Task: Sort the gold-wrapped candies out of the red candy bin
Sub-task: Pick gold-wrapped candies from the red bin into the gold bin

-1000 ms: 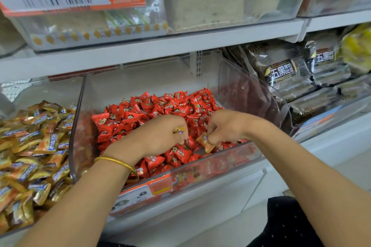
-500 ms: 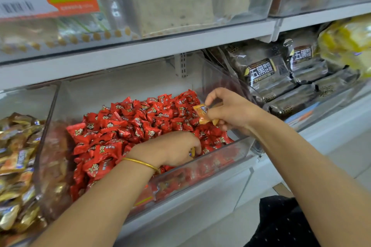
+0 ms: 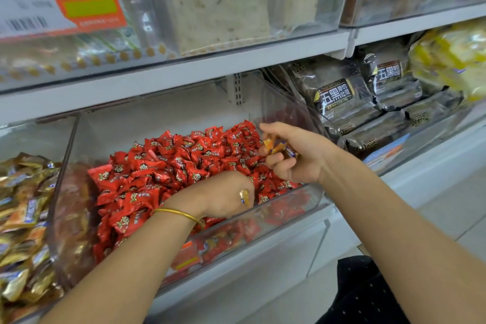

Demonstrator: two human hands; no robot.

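Observation:
A clear plastic bin (image 3: pixel 313 200) on the lower shelf is heaped with red-wrapped candies (image 3: pixel 168 166). My right hand (image 3: pixel 294 155) hovers over the bin's right side and holds a gold-wrapped candy (image 3: pixel 276 147) in its curled fingers. My left hand (image 3: pixel 226 196), with a gold bangle on the wrist, rests low at the bin's front and grips another gold-wrapped candy (image 3: pixel 244 197), of which only a tip shows between the fingers.
A neighbouring bin of gold-wrapped candies (image 3: pixel 23 218) stands at the left. Dark packaged loaves (image 3: pixel 342 97) and yellow packets (image 3: pixel 452 60) fill the bins at the right. A white shelf (image 3: pixel 184 71) with more clear bins and orange price labels hangs close above.
My right hand has lifted out of the red candies with a gold candy and moved up and right. My left hand has slid toward the bin's front. The view has shifted right.

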